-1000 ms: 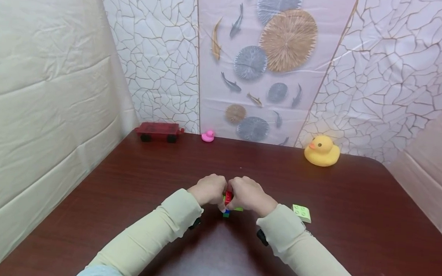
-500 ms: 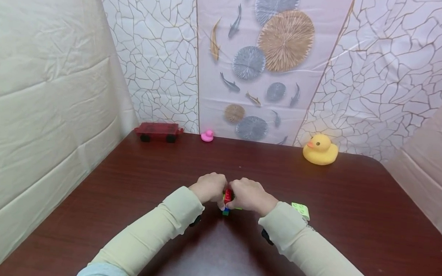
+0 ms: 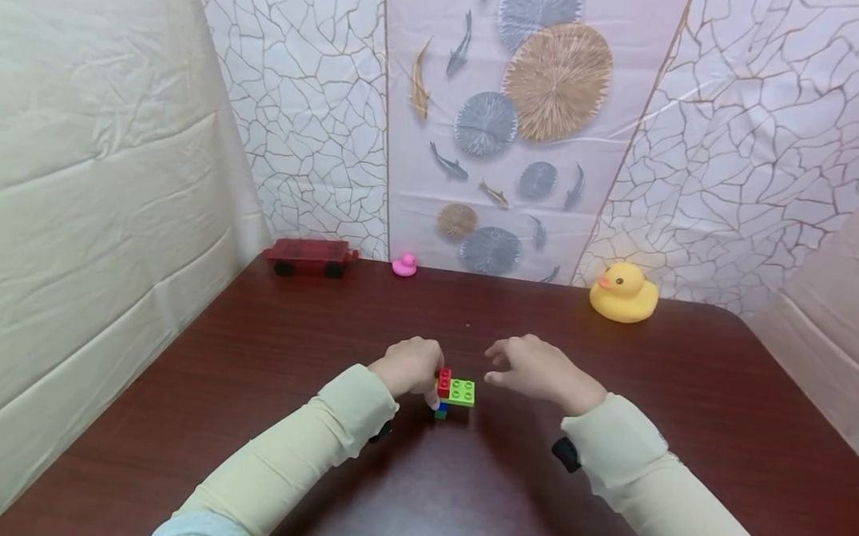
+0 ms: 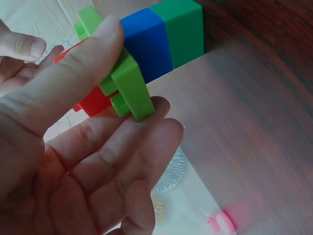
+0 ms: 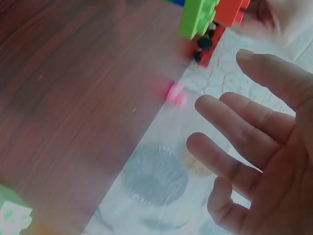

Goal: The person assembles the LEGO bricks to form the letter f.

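Observation:
A small stack of toy bricks stands on the table in front of me. From the bottom it has a dark green brick (image 4: 185,34), a blue brick (image 4: 147,45), a wide lime-green brick (image 3: 464,393) and a red brick (image 3: 444,380) on top. My left hand (image 3: 412,369) grips the stack from its left side, thumb and fingers at the lime-green brick in the left wrist view. To the right, clear of the stack, my right hand (image 3: 536,372) hangs with spread, slightly bent fingers and holds nothing. Its fingers (image 5: 232,122) show in the right wrist view.
A loose pale green brick (image 5: 13,213) lies on the table, hidden behind my right arm in the head view. Along the back edge are a red wheeled toy wagon (image 3: 310,255), a pink duck (image 3: 404,264) and a yellow duck (image 3: 623,293).
My right hand has let go of the brick stack and moved right, its fingers opening. The lime-green brick's studs now show. My left hand stays on the stack.

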The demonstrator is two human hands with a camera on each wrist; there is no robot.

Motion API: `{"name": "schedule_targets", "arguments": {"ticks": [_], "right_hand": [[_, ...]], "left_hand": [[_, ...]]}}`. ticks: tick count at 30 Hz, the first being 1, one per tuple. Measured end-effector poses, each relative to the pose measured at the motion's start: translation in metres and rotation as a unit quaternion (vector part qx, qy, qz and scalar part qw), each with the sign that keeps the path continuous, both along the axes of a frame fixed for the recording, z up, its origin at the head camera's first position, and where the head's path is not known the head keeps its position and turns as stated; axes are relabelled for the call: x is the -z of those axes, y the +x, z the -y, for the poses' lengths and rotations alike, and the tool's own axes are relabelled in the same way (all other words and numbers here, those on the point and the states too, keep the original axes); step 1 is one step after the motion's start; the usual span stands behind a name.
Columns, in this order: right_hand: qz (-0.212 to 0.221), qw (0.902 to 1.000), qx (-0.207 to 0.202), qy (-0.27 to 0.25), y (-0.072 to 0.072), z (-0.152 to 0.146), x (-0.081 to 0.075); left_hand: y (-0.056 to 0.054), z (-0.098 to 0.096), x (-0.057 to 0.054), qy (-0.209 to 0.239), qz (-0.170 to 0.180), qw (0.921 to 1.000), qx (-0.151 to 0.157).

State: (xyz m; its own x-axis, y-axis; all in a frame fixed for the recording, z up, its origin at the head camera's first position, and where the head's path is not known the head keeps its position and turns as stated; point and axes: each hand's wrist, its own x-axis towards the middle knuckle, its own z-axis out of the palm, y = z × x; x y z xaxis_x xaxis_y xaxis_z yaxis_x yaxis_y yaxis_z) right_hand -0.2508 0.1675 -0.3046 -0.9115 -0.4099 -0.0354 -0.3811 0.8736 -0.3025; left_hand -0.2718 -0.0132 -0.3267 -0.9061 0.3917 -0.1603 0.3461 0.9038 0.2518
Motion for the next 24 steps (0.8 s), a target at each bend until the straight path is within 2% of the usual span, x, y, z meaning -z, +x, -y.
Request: {"name": "schedule_targets", "arguments": {"ticks": [10,19,24], "right_hand": [[-0.018,0.9997,0.015,0.01,-0.005,-0.034,0.002],[0.023,0.9987,0.037,0.025,-0.001,-0.065,0.011],[0.031,0.9979,0.047,0.031,-0.002,-0.077,0.017]], "left_hand": [[0.0,0.0,0.001,-0.008,-0.004,1.0,0.0],[0.0,0.0,0.0,-0.002,-0.005,1.0,-0.001],[0.0,0.0,0.0,0.0,-0.003,1.0,-0.003]]}}
